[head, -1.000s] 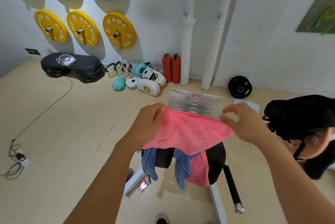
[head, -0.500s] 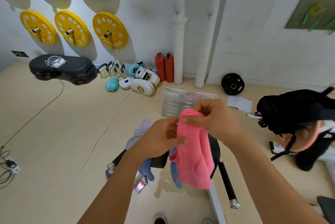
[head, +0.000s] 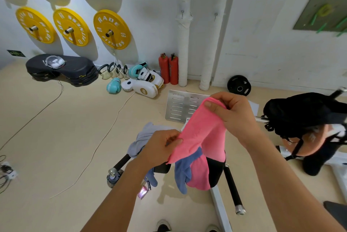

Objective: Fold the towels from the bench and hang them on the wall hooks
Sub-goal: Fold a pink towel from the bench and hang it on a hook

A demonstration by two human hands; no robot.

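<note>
I hold a folded pink towel [head: 201, 134] slanting in the air over the bench. My right hand [head: 231, 114] pinches its upper end. My left hand [head: 161, 147] grips its lower left edge. Below it, the black bench [head: 216, 171] carries a blue towel [head: 185, 171], another pink towel [head: 200, 175] and a grey towel [head: 144, 138], all draped over its edges. Two small hooks [head: 182, 13] sit high on the white wrapped pipes of the far wall.
Yellow and green weight plates [head: 111, 29] hang on the left wall. Boxing gloves [head: 142, 85], two red extinguishers [head: 168, 68] and a metal plate [head: 184, 106] lie by the wall. A black bag [head: 300, 111] is at the right. Cables [head: 93, 149] cross the floor.
The towel was stretched wide between both hands, then its ends were brought together. Now my left hand has slid down the doubled towel while my right keeps the top.
</note>
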